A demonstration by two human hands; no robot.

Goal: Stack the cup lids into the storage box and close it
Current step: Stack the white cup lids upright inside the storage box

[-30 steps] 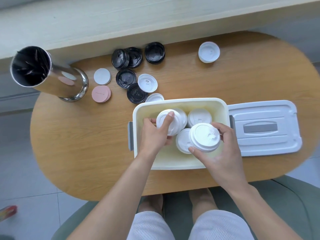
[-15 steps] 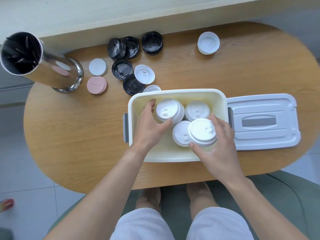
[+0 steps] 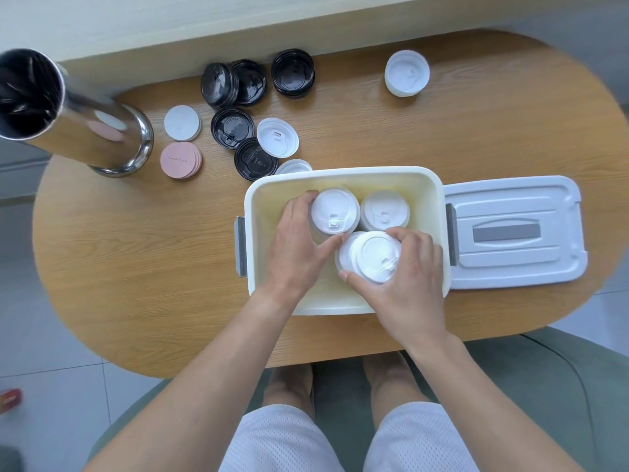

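A cream storage box [image 3: 343, 175] stands open on the wooden table, with white cup lid stacks inside. My left hand [image 3: 296, 243] wraps around the back left lid stack [image 3: 335, 212]. My right hand [image 3: 405, 274] grips another white lid stack [image 3: 372, 255] in the box's front half, over a lid below it. A third stack [image 3: 384, 211] sits at the back right of the box. The box's pale lid [image 3: 514, 231] lies flat just right of the box.
Loose lids lie behind the box: several black ones [image 3: 233, 129], a white lid [image 3: 277, 136], a white stack [image 3: 406, 73] far right, flat white [image 3: 182, 122] and pink discs [image 3: 180, 160]. A tall steel canister [image 3: 68, 120] stands at left. The table's front edge is near my knees.
My right hand lowered its lid stack deeper into the box, onto the lid at front. My left hand shifted from the top of the back left stack to gripping its side.
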